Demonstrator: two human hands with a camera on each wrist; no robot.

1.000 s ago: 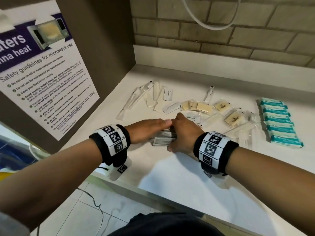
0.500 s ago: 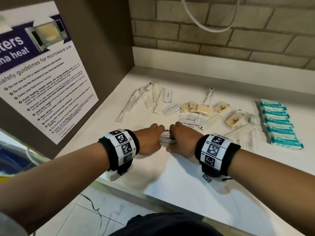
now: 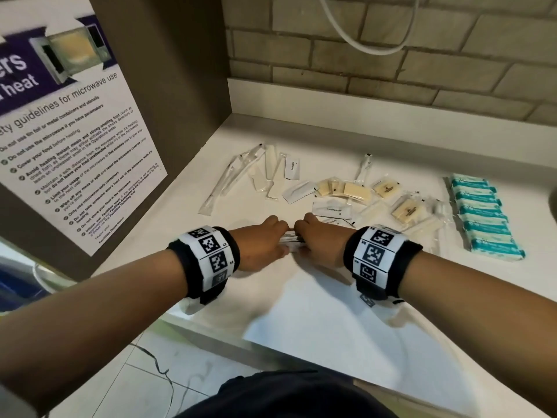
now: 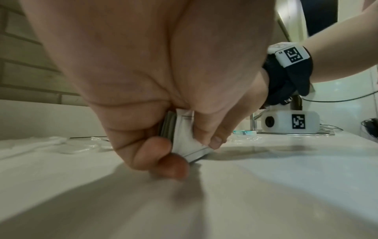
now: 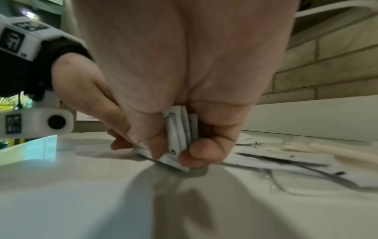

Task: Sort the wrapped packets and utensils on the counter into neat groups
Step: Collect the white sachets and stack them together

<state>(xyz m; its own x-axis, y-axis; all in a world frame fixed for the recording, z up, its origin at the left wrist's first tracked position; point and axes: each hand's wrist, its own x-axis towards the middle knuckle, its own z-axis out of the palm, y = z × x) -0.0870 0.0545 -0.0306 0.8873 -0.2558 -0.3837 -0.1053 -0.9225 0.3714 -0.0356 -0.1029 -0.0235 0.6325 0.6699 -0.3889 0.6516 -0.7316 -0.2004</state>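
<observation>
Thin white paper sachets (image 3: 291,239), stacked on edge on the white counter (image 3: 316,312), are pinched between curled left hand (image 3: 259,245) and right hand (image 3: 319,245). Beyond, clear-wrapped utensils (image 3: 232,176) and beige soap packets (image 3: 357,191) lie unsorted; teal packets (image 3: 482,215) already form a row.

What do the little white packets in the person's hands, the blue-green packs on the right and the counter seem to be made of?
White packets: probably matte plastic or foil film; thin flat sachets with crimped ends, gripped on edge by both the left hand and the right hand.
Blue-green packs: glossy printed wrap, likely plastic; the contents are hidden.
Counter: smooth, slightly glossy white surface, perhaps laminate or solid surface; it shows soft reflections.
</observation>
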